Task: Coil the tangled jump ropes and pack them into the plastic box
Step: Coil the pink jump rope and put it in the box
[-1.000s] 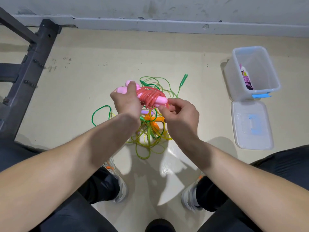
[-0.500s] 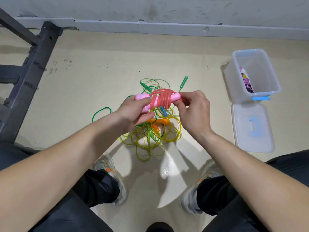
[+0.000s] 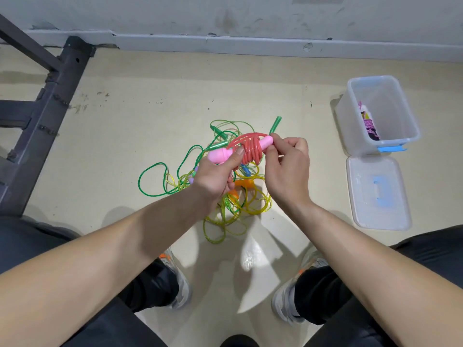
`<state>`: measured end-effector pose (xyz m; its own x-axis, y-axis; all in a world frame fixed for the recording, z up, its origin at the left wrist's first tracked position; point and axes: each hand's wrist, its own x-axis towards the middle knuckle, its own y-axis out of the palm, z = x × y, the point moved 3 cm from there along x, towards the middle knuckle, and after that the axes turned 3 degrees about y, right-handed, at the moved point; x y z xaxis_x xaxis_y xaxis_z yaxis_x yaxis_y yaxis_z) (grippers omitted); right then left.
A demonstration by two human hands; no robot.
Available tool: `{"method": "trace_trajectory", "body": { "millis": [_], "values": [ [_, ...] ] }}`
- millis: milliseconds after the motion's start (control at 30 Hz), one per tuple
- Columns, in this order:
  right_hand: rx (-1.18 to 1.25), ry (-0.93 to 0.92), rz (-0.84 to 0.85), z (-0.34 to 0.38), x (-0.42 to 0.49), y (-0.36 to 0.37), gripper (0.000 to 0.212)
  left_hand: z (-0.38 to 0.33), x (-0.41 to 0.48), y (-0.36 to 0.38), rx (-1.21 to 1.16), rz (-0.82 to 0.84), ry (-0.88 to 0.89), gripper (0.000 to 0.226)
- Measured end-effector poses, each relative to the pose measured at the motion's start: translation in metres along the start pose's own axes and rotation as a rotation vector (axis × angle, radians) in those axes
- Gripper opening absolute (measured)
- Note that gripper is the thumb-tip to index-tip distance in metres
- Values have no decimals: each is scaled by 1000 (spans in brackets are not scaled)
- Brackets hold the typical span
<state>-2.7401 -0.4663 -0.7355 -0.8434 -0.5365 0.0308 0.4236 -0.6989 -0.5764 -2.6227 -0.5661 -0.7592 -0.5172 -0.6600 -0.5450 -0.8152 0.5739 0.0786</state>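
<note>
- Two hands work above the middle of the floor (image 3: 130, 136), directly over the rope pile (image 3: 233, 209).
- The left hand (image 3: 214, 177) grips the pink handles (image 3: 219, 155) near their left end. Its fingers are curled underneath and its thumb presses on top, against the windings.
- The red cord (image 3: 250, 151) is wound in tight turns around the middle of the pink handles. One loose loop arches over the top of the windings.
- The right hand (image 3: 288, 169) pinches the right end of the pink handles between thumb and curled fingers. Whether the fingertips also touch the cord cannot be determined.
- The bundle is held roughly level, clear of the floor and well apart from the plastic box (image 3: 403, 108).
- The rope pile lies tangled on the floor below the hands. It holds green and yellow cords, a green handle (image 3: 275, 124) at its far side and orange handles (image 3: 243, 184) near its centre.
- The plastic box stands open towards the right edge of the floor, near the wall (image 3: 225, 11). A coiled purple rope (image 3: 369, 125) lies inside it against the left wall.
- The lid (image 3: 363, 211) lies flat on the floor, just beside the near end of the box.
- A dark metal frame (image 3: 50, 108) stands at the far-left corner of the floor.
- Two shoes (image 3: 181, 286) rest on the floor at the near edge.
</note>
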Motion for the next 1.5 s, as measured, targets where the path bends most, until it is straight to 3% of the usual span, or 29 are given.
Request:
{"method": "trace_trajectory", "body": {
  "millis": [167,233,333,467,567,767,867,1167,1367,1500],
  "values": [
    [146,134,-75,1,-3,-2,28,5,5,0,10,-112,113,79],
    [233,188,-99,5,-3,-5,23,6,6,1,2,-120,143,86],
    [341,228,-111,11,-2,-7,20,4,7,2,-58,-87,159,77],
    [309,135,-113,16,-4,-11,19,4,3,4,-151,-16,64,23],
    [218,-14,-105,16,-7,-12,19,2,0,4,-201,10,26,30],
    [52,-265,-137,14,-6,-11,20,-1,0,4,-290,56,-16,15],
    [-21,-321,-169,11,-5,-11,18,0,-1,7,-299,72,-33,19],
    [-44,-331,-141,14,-12,-4,21,4,6,4,-333,23,-55,18],
    [-32,-314,-118,16,-18,0,25,7,6,1,-342,35,-31,46],
    [0,-267,-84,16,-25,4,39,5,6,0,-360,69,-5,35]
  ]
}}
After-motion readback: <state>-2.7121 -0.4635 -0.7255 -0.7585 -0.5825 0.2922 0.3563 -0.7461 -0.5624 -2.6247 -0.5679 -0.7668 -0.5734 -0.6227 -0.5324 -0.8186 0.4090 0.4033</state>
